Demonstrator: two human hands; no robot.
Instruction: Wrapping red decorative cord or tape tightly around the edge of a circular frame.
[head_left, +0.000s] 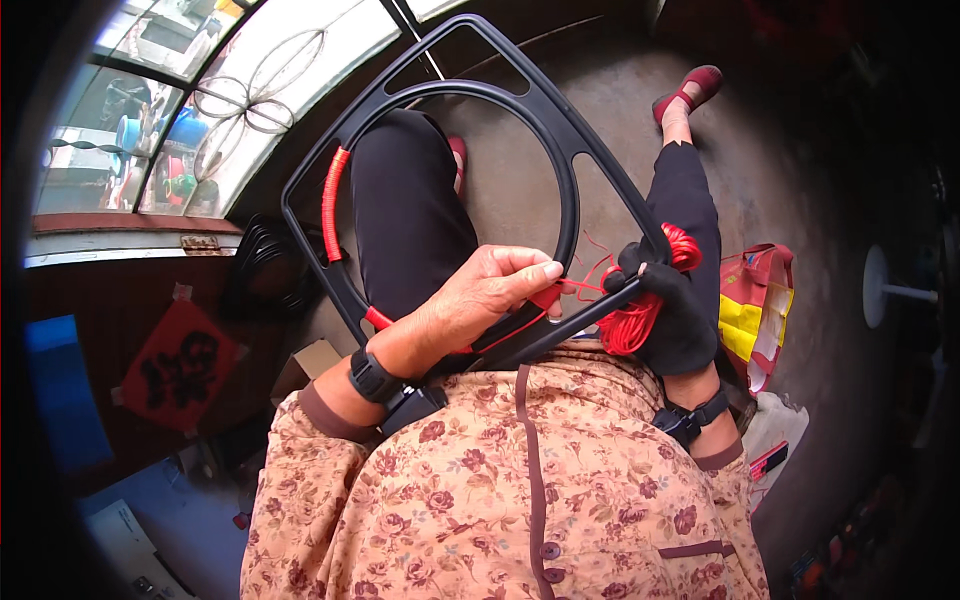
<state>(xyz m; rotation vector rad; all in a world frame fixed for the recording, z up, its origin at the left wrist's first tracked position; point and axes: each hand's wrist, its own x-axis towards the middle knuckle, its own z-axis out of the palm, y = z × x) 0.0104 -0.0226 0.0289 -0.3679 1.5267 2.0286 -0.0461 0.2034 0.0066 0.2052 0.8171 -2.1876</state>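
A black rigid frame point(620, 185) with a round inner ring point(568, 190) lies across my lap, tilted. Red cord is wound tightly round a section of its left side point(332, 205). My bare left hand point(480, 285) is closed over the ring's near right part, pinching a thin red cord point(583, 286) between thumb and forefinger. The strand runs right to a loose hank of red cord point(628, 325). My right hand point(680, 325), in a black glove, is closed round the hank beside the frame's right corner; its fingertips touch the frame's bar.
To the left stand a window point(165, 110) with a flower-shaped metal grille and a stack of black frames point(265, 265). A cardboard box point(312, 362) sits below them. A red and yellow bag point(760, 300) stands right of my leg, with a white round object point(875, 287) farther right.
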